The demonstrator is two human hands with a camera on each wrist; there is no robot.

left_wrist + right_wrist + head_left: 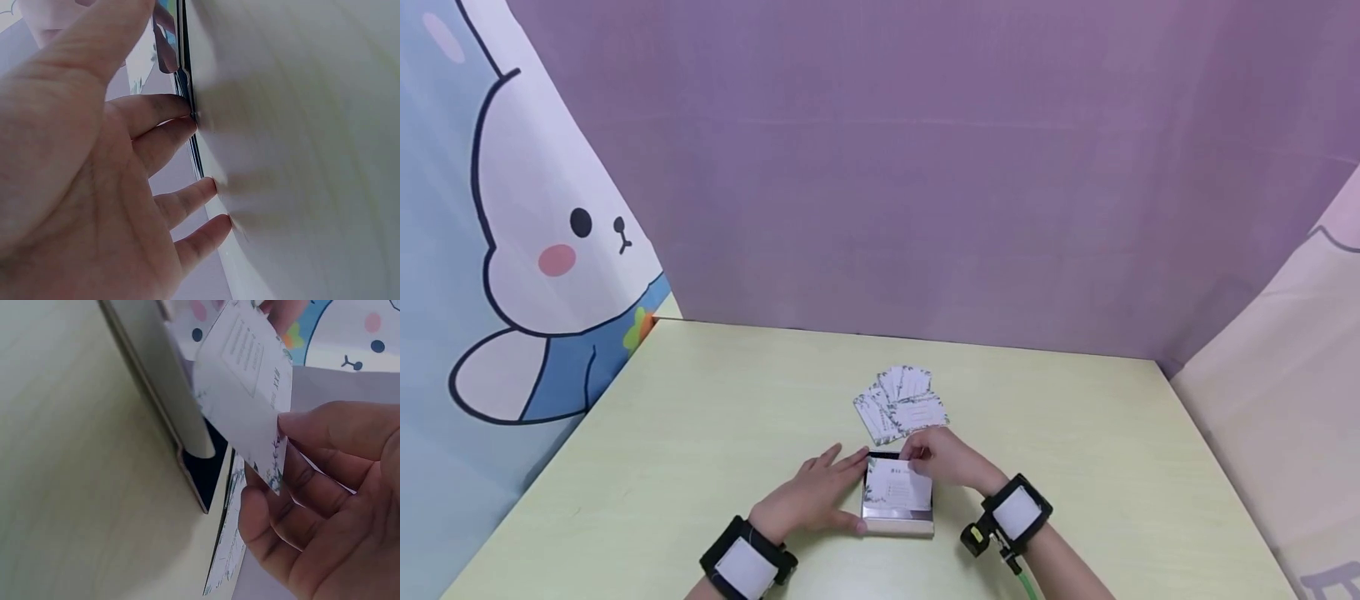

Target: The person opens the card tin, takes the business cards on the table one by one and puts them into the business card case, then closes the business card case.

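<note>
While card covers box, contents hidden.

Card holder between both hands, loose cards on table just behind.

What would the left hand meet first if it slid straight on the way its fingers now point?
The left hand already has its fingertips against the left side of the card box, so the box comes first. Beyond it would be the right hand holding a card, though depth is uncertain.
</note>
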